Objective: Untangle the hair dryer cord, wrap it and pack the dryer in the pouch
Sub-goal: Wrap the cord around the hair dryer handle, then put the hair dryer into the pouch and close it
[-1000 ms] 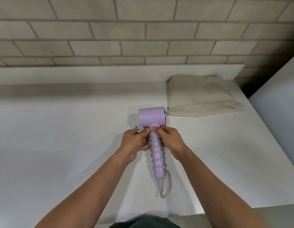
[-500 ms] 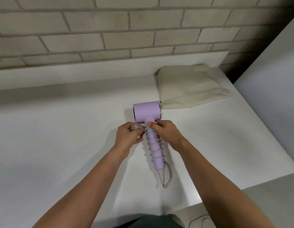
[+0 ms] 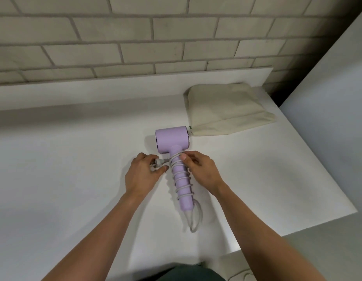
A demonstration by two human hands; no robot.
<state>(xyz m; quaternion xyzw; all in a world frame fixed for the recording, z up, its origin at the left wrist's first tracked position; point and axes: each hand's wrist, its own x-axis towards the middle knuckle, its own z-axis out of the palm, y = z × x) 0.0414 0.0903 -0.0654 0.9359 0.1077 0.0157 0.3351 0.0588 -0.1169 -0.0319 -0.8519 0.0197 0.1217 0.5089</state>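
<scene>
Pinching the grey plug (image 3: pixel 158 162) between thumb and fingers, a person's left hand (image 3: pixel 143 176) draws the last of the cord (image 3: pixel 181 182) against the neck of a lilac hair dryer (image 3: pixel 173 139), while the right hand (image 3: pixel 199 169) curls round the top of the handle from the other side, its thumb pressing the uppermost coil. The dryer lies flat on a white counter (image 3: pixel 74 159) below a brick wall (image 3: pixel 135 47), barrel pointing away from the person and handle toward them. The cord spirals up the handle in evenly spaced turns, and a slack loop (image 3: pixel 196 218) hangs off the handle's foot where the cable leaves it. A cream fabric pouch (image 3: pixel 226 110) lies just beyond the barrel, near the counter's back right corner, its near corner almost touching the dryer; whether its mouth is open cannot be told from here. Untangling looks finished and wrapping appears to be at its final turn. What remains, by this reading, is to tuck or wedge the plug under a coil so the winding holds, then lift the dryer with the coils pinned and feed it into the pouch, which will want one hand to hold its opening apart.
</scene>
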